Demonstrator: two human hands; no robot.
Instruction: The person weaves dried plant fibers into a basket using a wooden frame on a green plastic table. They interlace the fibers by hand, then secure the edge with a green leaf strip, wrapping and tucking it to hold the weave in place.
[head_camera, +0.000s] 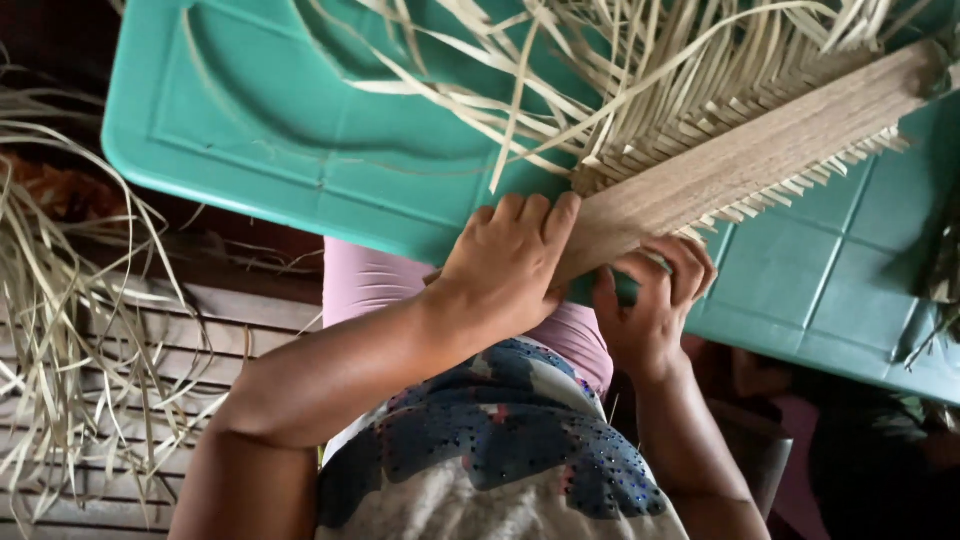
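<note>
Head view — wooden slat (760, 150) gripped between left hand (510, 265) and right hand (650, 310).

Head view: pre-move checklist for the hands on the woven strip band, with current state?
1. Left hand gripping the end of the tan woven straw band: ok.
2. Right hand fingers pinching the band's lower edge: ok.
3. Band resting across the teal plastic chair: ok.
4. Loose pale straw strips spread out rather than tangled: not ok, they cross each other.
5. Band's far end secured: cannot tell, at frame edge.
</note>
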